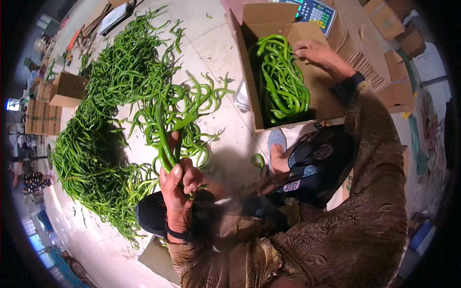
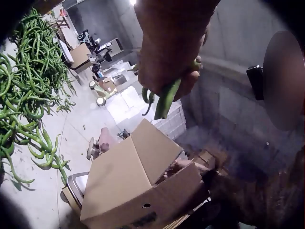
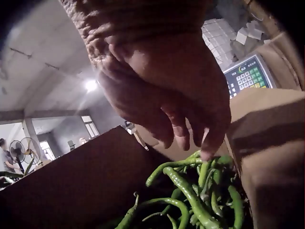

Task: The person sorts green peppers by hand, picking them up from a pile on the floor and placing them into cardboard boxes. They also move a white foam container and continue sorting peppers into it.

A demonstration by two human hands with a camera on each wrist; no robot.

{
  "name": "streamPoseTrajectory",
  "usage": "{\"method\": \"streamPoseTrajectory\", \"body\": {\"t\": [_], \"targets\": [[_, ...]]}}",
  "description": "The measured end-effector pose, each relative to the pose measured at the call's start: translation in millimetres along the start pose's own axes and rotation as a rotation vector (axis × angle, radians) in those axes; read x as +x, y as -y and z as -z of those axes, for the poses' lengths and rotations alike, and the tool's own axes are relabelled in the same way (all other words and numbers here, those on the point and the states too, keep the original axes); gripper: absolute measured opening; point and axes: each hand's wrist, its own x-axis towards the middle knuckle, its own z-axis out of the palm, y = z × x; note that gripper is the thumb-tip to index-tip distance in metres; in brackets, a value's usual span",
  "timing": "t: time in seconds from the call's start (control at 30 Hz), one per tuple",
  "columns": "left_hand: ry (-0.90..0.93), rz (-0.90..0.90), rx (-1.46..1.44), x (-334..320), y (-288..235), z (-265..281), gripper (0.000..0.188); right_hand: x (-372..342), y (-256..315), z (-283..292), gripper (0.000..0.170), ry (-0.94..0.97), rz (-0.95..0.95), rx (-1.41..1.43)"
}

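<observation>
My left hand [image 1: 181, 185] grips several long green chili peppers [image 1: 163, 129], which stick out past the fingers over the loose pile. In the left wrist view, pepper ends [image 2: 167, 101] jut from the curled fingers. Inside an open cardboard box [image 1: 326, 108], green peppers [image 1: 283, 81] lie heaped along the left side. Over that heap hangs my right hand [image 1: 314, 52], its fingers pointing loosely down. One fingertip [image 3: 206, 155] is right at the top of a pepper [image 3: 188, 193] in the right wrist view.
A large pile of green peppers [image 1: 96, 158] curves across the pale floor to the left. Behind the box stands a scale display [image 1: 314, 15]. Flattened cardboard [image 1: 362, 60] is stacked to the right. One stray pepper [image 1: 258, 162] lies near a shoed foot [image 1: 277, 139].
</observation>
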Motion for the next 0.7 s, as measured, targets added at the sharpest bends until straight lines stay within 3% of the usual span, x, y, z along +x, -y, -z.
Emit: {"method": "streamPoseTrajectory", "body": {"t": [0.07, 0.13, 0.27, 0.33, 0.37, 0.4, 0.47, 0.5, 0.53, 0.6, 0.63, 0.7], "targets": [[-0.048, -0.016, -0.037, 2, 4, 4, 0.065, 21, -14, -8, 0.047, 0.033, 0.078, -0.058], [-0.090, -0.012, -0.034, 3, 4, 3, 0.065, 45, -27, -18, 0.049, -0.133, 0.357, -0.320], [-0.116, 0.042, -0.023, 8, 4, -5, 0.065, 53, -12, -31, 0.066, -0.068, 0.258, -0.379], [-0.149, 0.063, -0.006, 11, 7, -5, 0.064, 39, 10, -28, 0.080, 0.012, 0.102, -0.194], [-0.171, 0.077, 0.000, 13, 6, -5, 0.065, 39, 1, -28, 0.084, 0.021, 0.117, 0.017], [-0.193, 0.091, 0.008, 15, 7, -5, 0.065, 41, 5, -24, 0.084, 0.023, 0.114, 0.017], [-0.209, 0.122, 0.022, 18, 9, -2, 0.065, 45, 14, -15, 0.076, 0.326, 0.048, -0.025], [-0.225, 0.147, 0.035, 20, 10, -1, 0.064, 63, -11, -26, 0.067, 0.435, 0.065, -0.019], [-0.224, 0.148, 0.036, 23, 11, -4, 0.064, 62, -17, -34, 0.067, 0.434, 0.064, -0.019], [-0.221, 0.158, 0.027, 27, 12, -12, 0.062, 43, -28, -55, 0.041, 0.325, 0.475, -0.158], [-0.217, 0.177, 0.039, 29, 13, -12, 0.061, 36, -26, -56, 0.041, 0.324, 0.468, -0.156], [-0.208, 0.188, 0.052, 31, 17, -11, 0.061, 27, -19, -58, 0.034, 0.117, 0.596, -0.310]]}}
